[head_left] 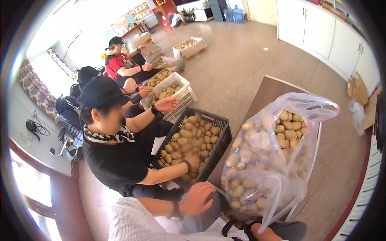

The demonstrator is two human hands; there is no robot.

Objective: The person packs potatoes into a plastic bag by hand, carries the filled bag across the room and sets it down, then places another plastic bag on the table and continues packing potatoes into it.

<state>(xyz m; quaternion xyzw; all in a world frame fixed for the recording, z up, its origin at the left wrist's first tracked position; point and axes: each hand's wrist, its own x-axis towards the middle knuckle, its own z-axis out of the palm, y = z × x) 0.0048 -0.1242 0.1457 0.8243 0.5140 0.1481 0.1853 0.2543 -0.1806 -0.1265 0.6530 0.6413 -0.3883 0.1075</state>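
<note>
My left hand, slightly blurred, is empty above my lap with its fingers stretched out, near the lower end of a black crate of potatoes. At the bottom edge my right forearm shows beside a large clear plastic bag. The fingers of that hand are hidden, so its hold cannot be made out. Potatoes fill the bag, whose mouth is partly open; it lies on a brown board.
A co-worker in black sits at the left, one hand among the crate's potatoes, the other raised. Beyond are more seated people, a white crate and a box of potatoes. White cabinets line the right.
</note>
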